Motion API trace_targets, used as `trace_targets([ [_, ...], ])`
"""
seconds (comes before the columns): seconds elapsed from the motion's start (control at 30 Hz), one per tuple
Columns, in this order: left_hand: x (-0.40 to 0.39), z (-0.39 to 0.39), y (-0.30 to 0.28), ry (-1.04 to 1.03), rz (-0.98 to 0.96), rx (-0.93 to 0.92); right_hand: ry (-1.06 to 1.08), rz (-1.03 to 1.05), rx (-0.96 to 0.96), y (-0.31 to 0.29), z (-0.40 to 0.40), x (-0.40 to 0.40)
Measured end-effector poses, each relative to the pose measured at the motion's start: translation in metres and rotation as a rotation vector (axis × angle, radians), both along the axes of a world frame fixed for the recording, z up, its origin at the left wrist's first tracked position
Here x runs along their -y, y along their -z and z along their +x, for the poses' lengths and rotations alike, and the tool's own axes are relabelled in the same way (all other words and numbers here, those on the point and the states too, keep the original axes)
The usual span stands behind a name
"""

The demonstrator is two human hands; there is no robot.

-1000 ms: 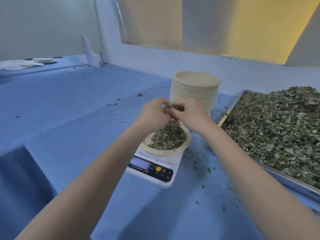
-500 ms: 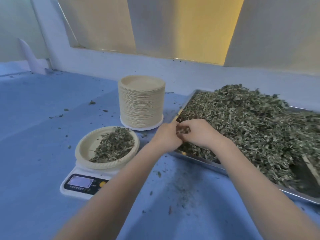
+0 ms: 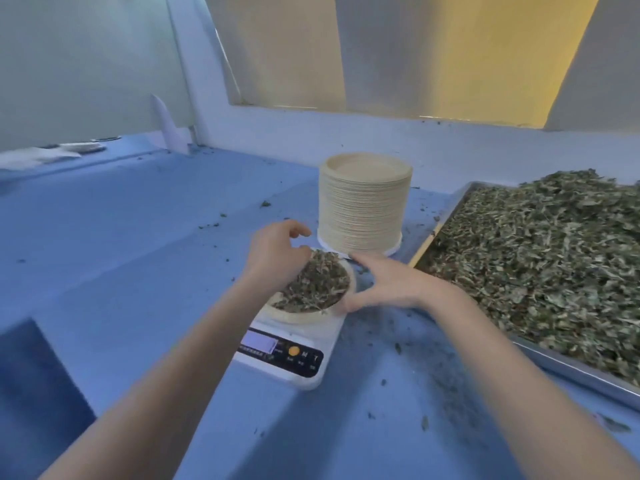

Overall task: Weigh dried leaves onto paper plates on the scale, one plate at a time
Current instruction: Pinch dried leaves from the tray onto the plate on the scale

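Two hands' spread fingers [image 3: 360, 259] at opposite rims of leaf-filled plate [image 3: 350, 271] on scale [image 3: 304, 341].

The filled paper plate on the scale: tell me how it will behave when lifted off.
The filled paper plate is thin and shallow, so it will probably flex if held by one edge. Its heap of dried leaves lies loose and reaches near the rim, so a tilt would likely spill some. It is probably light.
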State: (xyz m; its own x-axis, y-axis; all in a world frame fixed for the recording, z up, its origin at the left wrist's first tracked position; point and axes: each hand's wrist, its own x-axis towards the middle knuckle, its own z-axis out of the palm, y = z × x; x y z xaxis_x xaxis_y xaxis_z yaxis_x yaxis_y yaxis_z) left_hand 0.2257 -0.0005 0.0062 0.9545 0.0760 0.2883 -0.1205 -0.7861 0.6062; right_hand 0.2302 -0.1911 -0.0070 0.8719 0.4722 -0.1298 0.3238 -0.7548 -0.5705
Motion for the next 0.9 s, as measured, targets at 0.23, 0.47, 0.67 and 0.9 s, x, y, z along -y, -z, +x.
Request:
trace_targets([
  [0.23, -0.029, 0.005, 0.027, -0.122, -0.044, -0.309, 0.036, -0.001, 0.023, 0.011, -0.005, -0.019],
  [0.47, -0.048, 0.006, 0.030, -0.171, -0.269, -0.258, 0.056, 0.017, 0.066, 0.005, 0.011, -0.039],
  [0.67, -0.097, 0.030, 0.012, -0.318, -0.366, -0.147, 0.120, 0.323, -0.015, 0.001, 0.046, -0.086],
  [0.9, -0.143, 0.084, 0.003, -0.404, -0.458, -0.069, 0.352, 0.757, -0.051, 0.015, 0.099, -0.138],
])
